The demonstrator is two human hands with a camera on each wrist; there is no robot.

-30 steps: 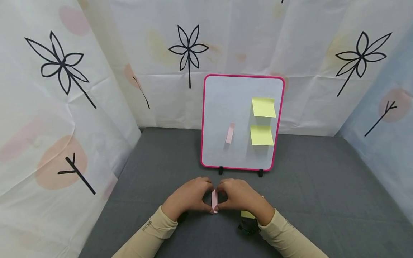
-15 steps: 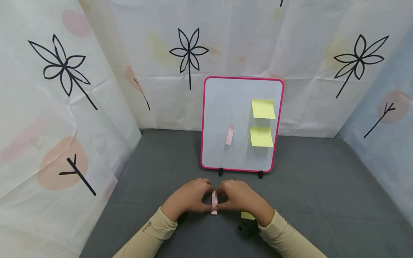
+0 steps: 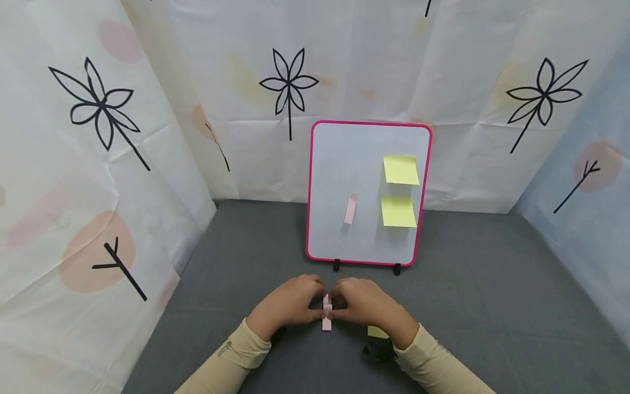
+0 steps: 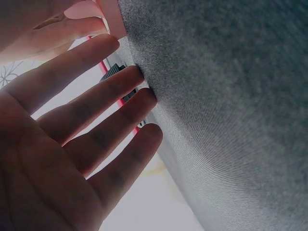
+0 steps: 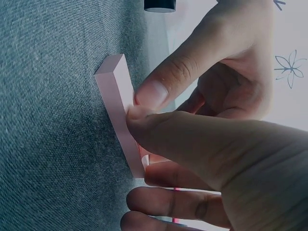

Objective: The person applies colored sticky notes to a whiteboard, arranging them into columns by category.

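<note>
A narrow pink sticky note pad (image 3: 327,324) lies on the grey cloth between both hands, its length pointing toward the whiteboard. My left hand (image 3: 291,300) and right hand (image 3: 365,301) hold it from either side, thumb tips meeting over its top face and index fingers near the far end. In the right wrist view the pad (image 5: 115,96) is a thick block, both thumbs pressed together on its top sheet. The left wrist view shows a pink sheet (image 4: 84,9) curling up from the pad; the left hand's other fingers (image 4: 108,113) are spread and fairly straight.
Behind the hands a pink-framed whiteboard (image 3: 334,158) stands on black feet (image 3: 337,265). It bears a pink strip (image 3: 350,209) and two yellow sticky notes (image 3: 401,169). Something yellow (image 3: 377,331) and a black object (image 3: 379,350) lie by the right wrist. Patterned cloth walls surround the table.
The thumbs have slid from the pad's near end toward its far end, and the top sheet now bends up. The head view has tilted slightly upward.
</note>
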